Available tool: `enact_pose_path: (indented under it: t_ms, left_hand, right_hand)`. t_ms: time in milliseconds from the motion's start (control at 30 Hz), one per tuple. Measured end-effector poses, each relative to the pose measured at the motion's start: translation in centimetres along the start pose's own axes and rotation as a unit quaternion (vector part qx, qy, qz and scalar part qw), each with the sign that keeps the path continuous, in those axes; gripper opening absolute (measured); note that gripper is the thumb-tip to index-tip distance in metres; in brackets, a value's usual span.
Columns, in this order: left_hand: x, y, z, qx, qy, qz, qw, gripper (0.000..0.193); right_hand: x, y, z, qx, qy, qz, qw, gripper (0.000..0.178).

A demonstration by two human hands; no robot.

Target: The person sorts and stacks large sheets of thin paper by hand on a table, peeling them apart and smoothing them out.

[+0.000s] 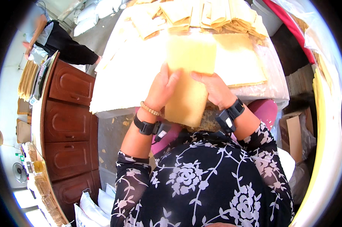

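A yellow rectangular sheet, possibly a thin stack, is held upright-lengthwise between my two hands at the table's near edge. My left hand grips its left side, thumb on the face. On the opposite side, my right hand pinches the right edge with its thumb across the front; its other fingers are partly hidden. Beyond, a flat pile of similar yellow sheets lies on the right of the table. Folded yellow sheets line the table's far end. Glare washes out much of the surface.
The table has a pale cover. Brown cabinets stand at the left, with white sacks below. A cardboard box sits at the right. Another person stands at the far left, near stacked yellow sheets.
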State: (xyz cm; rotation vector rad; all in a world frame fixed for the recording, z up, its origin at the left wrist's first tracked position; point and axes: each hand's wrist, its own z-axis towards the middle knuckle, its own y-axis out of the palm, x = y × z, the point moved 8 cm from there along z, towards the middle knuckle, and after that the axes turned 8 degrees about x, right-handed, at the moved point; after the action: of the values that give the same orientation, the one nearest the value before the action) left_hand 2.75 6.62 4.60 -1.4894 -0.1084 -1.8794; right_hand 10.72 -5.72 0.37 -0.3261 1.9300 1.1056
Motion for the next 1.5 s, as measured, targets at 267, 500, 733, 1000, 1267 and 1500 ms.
enact_pose_path:
  t_ms: [267,500,733,1000,1267,1500]
  left_hand:
    - [-3.0,2.3,-2.0,-0.039,-0.147,-0.175,0.973,0.058]
    - [-2.3,5.3,-4.0,-0.130,-0.287,-0.249,0.916,0.032]
    - [-3.0,2.9,2.2,-0.028,-0.250,-0.232,0.940,0.030]
    - [-7.9,-3.7,20.9,0.060,-0.183,-0.279,0.941,0.026]
    - [-21.2,0.9,28.4,0.082,-0.352,-0.106,0.926,0.028]
    - [-15.6,-1.1,24.8,0.061,-0.355,0.053,0.931,0.044]
  right_hand:
    - [-2.3,-3.3,0.0,0.015,-0.019,0.101,0.995,0.042]
    - [-6.9,-7.5,0.7,0.047,-0.063,0.133,0.988,0.043]
    - [-10.1,-9.1,1.8,0.064,-0.118,0.070,0.988,0.046]
    - [-14.6,-14.8,-0.4,0.249,-0.244,-0.103,0.932,0.041]
    - [-16.0,-18.0,-1.6,0.326,-0.292,-0.089,0.894,0.037]
    - [-16.2,-18.8,-1.8,0.323,-0.305,-0.117,0.888,0.036]
